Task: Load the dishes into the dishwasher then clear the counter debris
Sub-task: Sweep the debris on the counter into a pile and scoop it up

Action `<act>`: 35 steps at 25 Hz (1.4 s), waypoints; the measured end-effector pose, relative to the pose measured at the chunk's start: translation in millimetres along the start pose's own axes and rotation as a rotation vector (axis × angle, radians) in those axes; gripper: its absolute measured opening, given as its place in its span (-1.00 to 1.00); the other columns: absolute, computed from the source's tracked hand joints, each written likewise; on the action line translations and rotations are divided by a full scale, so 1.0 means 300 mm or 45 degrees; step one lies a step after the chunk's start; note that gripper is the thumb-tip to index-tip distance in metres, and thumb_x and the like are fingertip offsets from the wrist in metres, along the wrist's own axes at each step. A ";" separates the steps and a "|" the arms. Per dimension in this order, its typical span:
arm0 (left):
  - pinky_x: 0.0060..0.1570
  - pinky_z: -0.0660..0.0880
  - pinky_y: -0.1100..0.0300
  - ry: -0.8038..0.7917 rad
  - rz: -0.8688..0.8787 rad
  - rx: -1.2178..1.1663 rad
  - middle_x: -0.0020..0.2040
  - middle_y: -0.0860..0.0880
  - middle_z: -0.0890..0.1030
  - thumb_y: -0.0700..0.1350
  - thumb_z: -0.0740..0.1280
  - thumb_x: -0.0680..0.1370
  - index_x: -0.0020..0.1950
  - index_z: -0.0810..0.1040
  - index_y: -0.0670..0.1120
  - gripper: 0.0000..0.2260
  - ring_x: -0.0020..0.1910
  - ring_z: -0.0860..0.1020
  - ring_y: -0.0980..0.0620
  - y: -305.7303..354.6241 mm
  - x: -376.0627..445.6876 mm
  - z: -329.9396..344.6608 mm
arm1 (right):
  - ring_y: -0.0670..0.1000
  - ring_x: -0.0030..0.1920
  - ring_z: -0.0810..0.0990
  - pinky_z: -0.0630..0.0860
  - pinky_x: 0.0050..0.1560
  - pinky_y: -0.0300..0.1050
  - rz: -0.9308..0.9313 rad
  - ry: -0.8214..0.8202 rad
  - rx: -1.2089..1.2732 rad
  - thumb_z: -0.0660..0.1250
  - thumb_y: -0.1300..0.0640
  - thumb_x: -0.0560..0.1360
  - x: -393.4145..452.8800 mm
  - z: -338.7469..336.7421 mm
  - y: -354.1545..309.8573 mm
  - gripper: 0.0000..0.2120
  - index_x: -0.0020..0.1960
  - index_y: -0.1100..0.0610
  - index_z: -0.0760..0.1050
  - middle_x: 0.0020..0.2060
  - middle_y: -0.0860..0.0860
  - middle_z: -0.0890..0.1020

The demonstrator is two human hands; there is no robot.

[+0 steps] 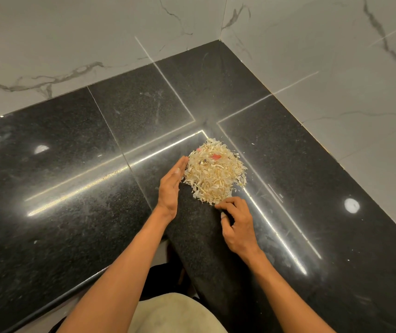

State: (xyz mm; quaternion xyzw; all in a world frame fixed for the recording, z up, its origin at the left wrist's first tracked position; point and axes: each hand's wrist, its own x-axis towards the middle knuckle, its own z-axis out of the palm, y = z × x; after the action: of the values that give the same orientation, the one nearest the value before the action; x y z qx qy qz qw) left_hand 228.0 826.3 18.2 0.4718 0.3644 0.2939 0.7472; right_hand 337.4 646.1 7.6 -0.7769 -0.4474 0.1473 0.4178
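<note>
Walling the heap's left edge, the left hand (pixel 171 186) stands flat, its grip released; the right hand (pixel 236 221) curls loosely at the near edge, pinching nothing visible. Centre frame on the black bench (pixel 72 164), the debris pile (pixel 215 173) looks feather-light, flaky, easily scattered: scoop from underneath.

Worn on the head, looking forward and steeply down into the inner corner of a black stone counter (pixel 47 176). Wide-angle, with counter edges and wall joints bowing outward. Close enough for both forearms to run up from the bottom edge. Facing the corner where two marble-tiled walls (pixel 72 32) meet, upper right of centre. Only one view, nothing shared.
</note>
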 end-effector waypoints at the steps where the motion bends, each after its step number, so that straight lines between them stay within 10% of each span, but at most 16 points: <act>1: 0.47 0.25 0.20 0.000 0.000 -0.003 0.44 -0.03 0.48 0.02 0.18 0.58 0.51 0.36 -0.18 -0.47 0.44 0.41 0.13 -0.001 -0.001 0.000 | -0.03 0.07 0.51 0.43 0.10 -0.23 0.005 0.050 0.003 0.29 0.36 0.43 0.001 -0.007 0.002 -0.76 -0.01 0.16 0.65 -0.02 -0.03 0.56; 5: 0.47 0.25 0.19 -0.011 -0.001 0.008 0.44 -0.02 0.48 0.02 0.19 0.58 0.50 0.37 -0.16 -0.49 0.44 0.41 0.13 0.001 0.001 0.004 | -0.05 -0.06 0.51 0.46 -0.07 -0.14 0.191 0.428 -0.050 0.25 0.39 0.41 0.005 -0.033 0.020 -0.76 -0.12 0.17 0.64 -0.16 -0.02 0.57; 11: 0.48 0.25 0.17 -0.009 0.001 0.036 0.44 -0.03 0.48 0.00 0.19 0.62 0.50 0.37 -0.18 -0.52 0.45 0.40 0.11 -0.005 0.002 0.003 | -0.01 0.02 0.55 0.50 0.03 -0.09 0.210 0.210 0.094 0.24 0.35 0.45 0.102 -0.024 0.015 -0.74 -0.03 0.12 0.64 -0.08 -0.06 0.59; 16: 0.50 0.23 0.13 0.004 -0.020 0.030 0.43 -0.01 0.48 -0.14 0.14 0.69 0.47 0.39 -0.12 -0.65 0.44 0.41 0.13 0.004 -0.002 0.014 | -0.04 0.03 0.55 0.58 0.06 0.01 0.413 0.632 0.216 0.22 0.36 0.44 0.148 -0.047 0.031 -0.69 0.12 0.17 0.58 0.04 0.05 0.57; 24: 0.52 0.21 0.08 0.000 -0.017 0.031 0.44 -0.01 0.48 -0.14 0.14 0.69 0.49 0.38 -0.15 -0.64 0.44 0.41 0.12 0.002 -0.005 0.015 | -0.03 0.39 0.41 0.39 0.38 -0.12 0.432 0.102 0.338 0.26 0.15 0.48 0.133 -0.011 -0.003 -0.40 0.53 0.12 0.30 0.42 0.01 0.36; 30: 0.51 0.21 0.12 -0.018 0.005 0.039 0.44 -0.01 0.48 -0.01 0.18 0.60 0.50 0.37 -0.16 -0.52 0.45 0.40 0.12 0.010 -0.007 0.011 | -0.04 0.24 0.49 0.48 0.30 -0.13 0.535 0.504 0.321 0.32 0.27 0.45 0.143 -0.055 0.022 -0.47 0.42 0.18 0.41 0.27 0.06 0.47; 35: 0.53 0.22 0.06 -0.020 0.026 0.093 0.43 -0.03 0.49 -0.15 0.14 0.69 0.48 0.39 -0.19 -0.63 0.44 0.41 0.10 -0.007 -0.002 0.011 | -0.03 0.30 0.46 0.42 0.33 -0.17 0.412 0.266 0.377 0.30 0.17 0.38 0.178 0.018 -0.004 -0.40 0.43 0.17 0.40 0.29 0.03 0.46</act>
State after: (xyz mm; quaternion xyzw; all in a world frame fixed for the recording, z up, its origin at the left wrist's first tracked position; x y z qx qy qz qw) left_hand 230.6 823.3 17.4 0.5047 0.3642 0.2844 0.7292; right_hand 363.0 692.9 12.9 -0.7796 -0.2452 0.1952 0.5423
